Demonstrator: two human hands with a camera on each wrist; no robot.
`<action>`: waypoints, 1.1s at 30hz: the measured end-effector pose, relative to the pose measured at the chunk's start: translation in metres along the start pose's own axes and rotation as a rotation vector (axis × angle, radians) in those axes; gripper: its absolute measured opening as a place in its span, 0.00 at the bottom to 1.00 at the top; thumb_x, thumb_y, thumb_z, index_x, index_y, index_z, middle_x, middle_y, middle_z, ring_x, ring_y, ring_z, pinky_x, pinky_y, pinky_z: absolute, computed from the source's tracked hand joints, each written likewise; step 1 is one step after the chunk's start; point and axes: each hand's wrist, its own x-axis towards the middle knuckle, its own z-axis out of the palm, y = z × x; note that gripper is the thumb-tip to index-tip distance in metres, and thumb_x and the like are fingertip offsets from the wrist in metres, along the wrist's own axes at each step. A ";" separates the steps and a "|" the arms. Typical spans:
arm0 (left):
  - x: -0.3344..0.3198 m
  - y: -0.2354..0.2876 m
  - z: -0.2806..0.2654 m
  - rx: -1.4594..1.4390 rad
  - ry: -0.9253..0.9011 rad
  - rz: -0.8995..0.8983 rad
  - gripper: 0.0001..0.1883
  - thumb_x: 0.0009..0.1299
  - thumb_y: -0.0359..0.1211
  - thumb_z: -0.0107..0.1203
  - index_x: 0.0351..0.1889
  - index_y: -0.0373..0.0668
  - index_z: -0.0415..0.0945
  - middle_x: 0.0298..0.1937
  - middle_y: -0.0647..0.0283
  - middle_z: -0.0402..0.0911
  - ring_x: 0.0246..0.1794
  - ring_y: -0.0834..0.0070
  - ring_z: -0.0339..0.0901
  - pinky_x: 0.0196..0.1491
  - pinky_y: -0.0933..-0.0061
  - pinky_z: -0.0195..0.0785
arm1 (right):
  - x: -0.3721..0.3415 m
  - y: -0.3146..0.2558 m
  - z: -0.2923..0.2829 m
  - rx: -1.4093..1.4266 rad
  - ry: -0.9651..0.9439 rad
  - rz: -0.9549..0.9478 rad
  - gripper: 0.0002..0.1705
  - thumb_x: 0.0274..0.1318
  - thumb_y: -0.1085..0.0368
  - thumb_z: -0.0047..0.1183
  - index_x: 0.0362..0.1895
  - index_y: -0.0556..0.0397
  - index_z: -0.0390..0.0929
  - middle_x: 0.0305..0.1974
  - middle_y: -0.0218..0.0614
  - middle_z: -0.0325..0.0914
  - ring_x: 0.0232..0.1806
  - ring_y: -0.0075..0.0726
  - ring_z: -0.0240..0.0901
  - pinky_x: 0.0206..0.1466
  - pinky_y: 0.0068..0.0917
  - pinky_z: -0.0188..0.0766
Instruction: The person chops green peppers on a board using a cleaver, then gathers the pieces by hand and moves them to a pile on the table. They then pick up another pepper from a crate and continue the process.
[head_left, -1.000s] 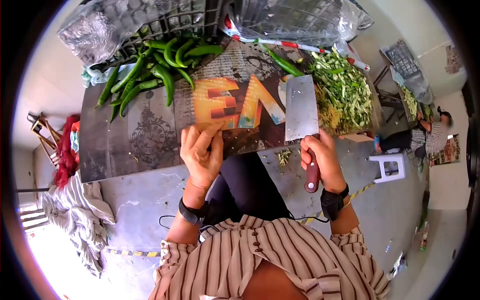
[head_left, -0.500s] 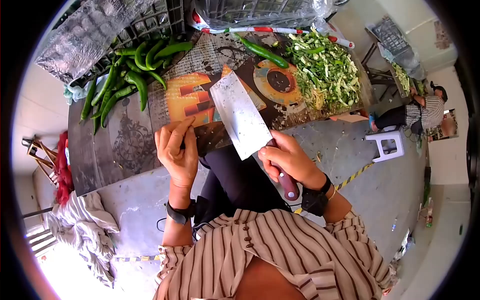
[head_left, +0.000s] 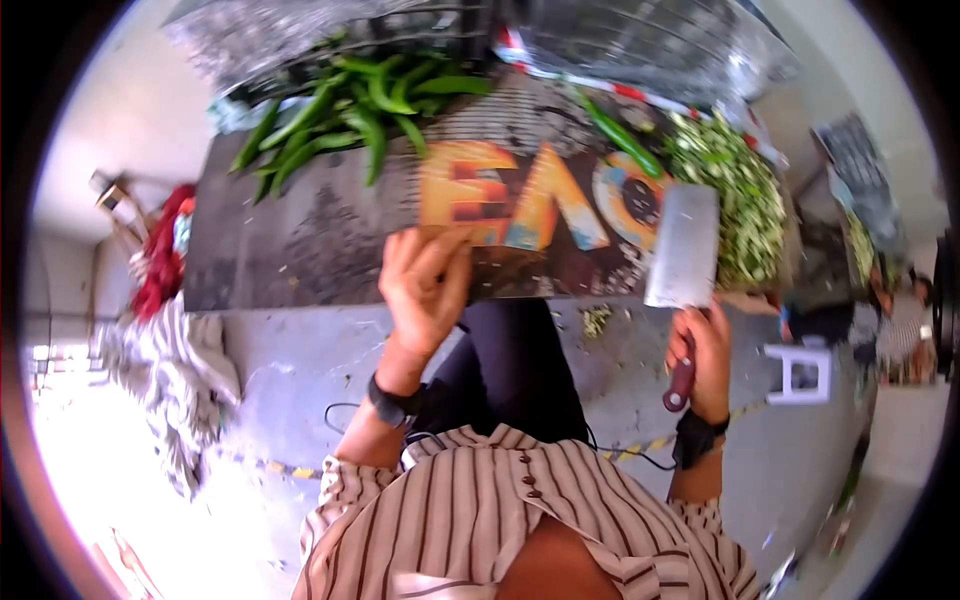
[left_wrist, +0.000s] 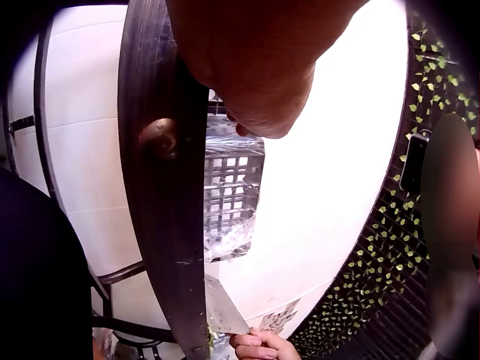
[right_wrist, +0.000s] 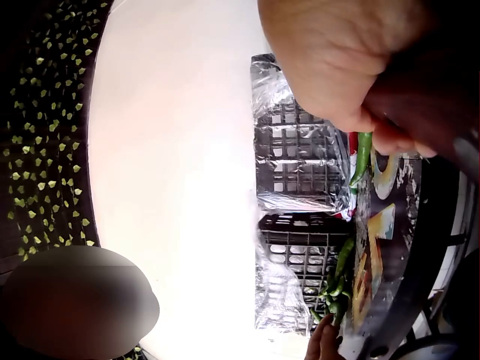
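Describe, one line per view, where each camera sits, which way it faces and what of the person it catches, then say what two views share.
Head: worn on the head, facing forward and down at the table; shows both arms, left hand, right hand, striped shirt.
Left wrist: on that wrist, facing outward past the table edge towards a crate; left hand at top, right hand at bottom.
Right wrist: facing outward towards two crates; right hand at top, left fingers at bottom.
Shared, head and left wrist: cleaver blade.
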 end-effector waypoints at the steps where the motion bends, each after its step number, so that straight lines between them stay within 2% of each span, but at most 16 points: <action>1: 0.002 0.002 -0.001 0.004 -0.012 0.009 0.10 0.62 0.22 0.59 0.42 0.40 0.84 0.35 0.61 0.80 0.37 0.65 0.73 0.43 0.69 0.65 | 0.001 0.000 0.002 0.013 0.002 -0.026 0.05 0.65 0.66 0.47 0.37 0.52 0.65 0.26 0.27 0.65 0.19 0.19 0.61 0.20 0.22 0.62; 6: 0.003 0.001 0.000 -0.047 -0.080 -0.004 0.10 0.63 0.24 0.61 0.42 0.41 0.85 0.35 0.62 0.81 0.36 0.65 0.73 0.43 0.68 0.66 | 0.005 0.005 0.007 0.093 -0.075 -0.081 0.06 0.66 0.64 0.46 0.38 0.51 0.65 0.27 0.27 0.64 0.18 0.18 0.59 0.20 0.22 0.61; 8: 0.008 0.005 -0.007 -0.070 -0.123 -0.026 0.10 0.62 0.24 0.61 0.42 0.41 0.85 0.35 0.63 0.81 0.36 0.65 0.73 0.42 0.68 0.67 | 0.008 0.011 0.010 0.129 -0.096 -0.049 0.06 0.67 0.63 0.45 0.39 0.50 0.65 0.27 0.26 0.64 0.18 0.18 0.58 0.20 0.21 0.61; 10: 0.020 0.016 -0.017 -0.017 -0.141 0.029 0.11 0.62 0.24 0.62 0.42 0.42 0.85 0.36 0.63 0.82 0.37 0.65 0.74 0.41 0.68 0.68 | 0.009 0.017 0.011 0.188 -0.147 -0.004 0.05 0.67 0.63 0.45 0.40 0.50 0.65 0.27 0.26 0.64 0.18 0.18 0.59 0.19 0.21 0.61; 11: 0.029 0.019 -0.022 0.012 -0.131 0.056 0.11 0.61 0.23 0.62 0.42 0.42 0.85 0.32 0.63 0.82 0.35 0.65 0.76 0.41 0.68 0.68 | 0.009 0.020 0.013 0.204 -0.150 0.008 0.05 0.67 0.64 0.46 0.39 0.50 0.65 0.27 0.26 0.64 0.17 0.18 0.59 0.19 0.21 0.61; 12: 0.035 0.013 -0.026 0.015 -0.131 0.057 0.11 0.61 0.23 0.62 0.42 0.42 0.85 0.32 0.63 0.82 0.35 0.65 0.76 0.41 0.68 0.68 | 0.009 0.022 0.015 0.207 -0.152 0.008 0.05 0.67 0.64 0.46 0.39 0.50 0.65 0.27 0.26 0.64 0.17 0.18 0.59 0.19 0.21 0.61; 15: 0.057 -0.007 -0.041 0.169 -0.133 0.092 0.08 0.63 0.27 0.62 0.40 0.42 0.86 0.27 0.60 0.82 0.27 0.66 0.77 0.37 0.69 0.69 | 0.010 0.031 0.016 0.205 -0.175 0.040 0.05 0.67 0.64 0.45 0.39 0.50 0.65 0.26 0.26 0.65 0.17 0.19 0.59 0.19 0.22 0.62; 16: 0.066 -0.012 -0.047 0.212 -0.170 0.017 0.07 0.64 0.29 0.62 0.39 0.41 0.86 0.29 0.58 0.83 0.28 0.65 0.78 0.35 0.68 0.70 | 0.010 0.033 0.015 0.211 -0.173 0.038 0.05 0.67 0.64 0.45 0.39 0.50 0.65 0.26 0.26 0.65 0.17 0.19 0.59 0.19 0.22 0.62; 20: 0.109 -0.050 -0.047 0.290 -0.186 -0.019 0.10 0.65 0.32 0.63 0.43 0.43 0.85 0.33 0.56 0.83 0.32 0.65 0.80 0.38 0.69 0.72 | 0.008 0.035 0.016 0.199 -0.145 0.052 0.06 0.67 0.63 0.46 0.39 0.50 0.65 0.27 0.26 0.65 0.18 0.19 0.60 0.20 0.23 0.62; 21: 0.122 -0.057 -0.045 0.323 -0.212 -0.005 0.12 0.67 0.37 0.60 0.45 0.44 0.84 0.36 0.56 0.84 0.36 0.62 0.81 0.40 0.65 0.72 | 0.007 0.034 0.017 0.194 -0.144 0.051 0.06 0.67 0.63 0.46 0.39 0.50 0.65 0.27 0.27 0.65 0.18 0.19 0.60 0.20 0.23 0.63; 22: 0.134 -0.066 -0.040 0.322 -0.213 0.000 0.12 0.67 0.37 0.60 0.45 0.44 0.84 0.36 0.56 0.84 0.36 0.62 0.81 0.40 0.65 0.72 | 0.007 0.035 0.017 0.197 -0.142 0.048 0.06 0.67 0.63 0.46 0.39 0.50 0.65 0.27 0.27 0.65 0.18 0.19 0.60 0.20 0.23 0.63; 27: 0.167 -0.093 -0.005 0.581 -0.337 -0.133 0.22 0.68 0.50 0.57 0.47 0.42 0.83 0.44 0.53 0.83 0.50 0.53 0.79 0.49 0.55 0.71 | 0.008 0.035 0.016 0.190 -0.139 0.072 0.06 0.67 0.63 0.46 0.39 0.51 0.65 0.27 0.27 0.66 0.18 0.20 0.60 0.21 0.23 0.63; 33: 0.184 -0.124 0.017 0.652 -0.518 -0.165 0.22 0.63 0.46 0.58 0.46 0.39 0.82 0.45 0.48 0.81 0.50 0.49 0.78 0.51 0.54 0.71 | 0.010 0.037 0.014 0.209 -0.155 0.080 0.06 0.67 0.63 0.45 0.39 0.51 0.64 0.27 0.27 0.66 0.19 0.20 0.60 0.21 0.24 0.63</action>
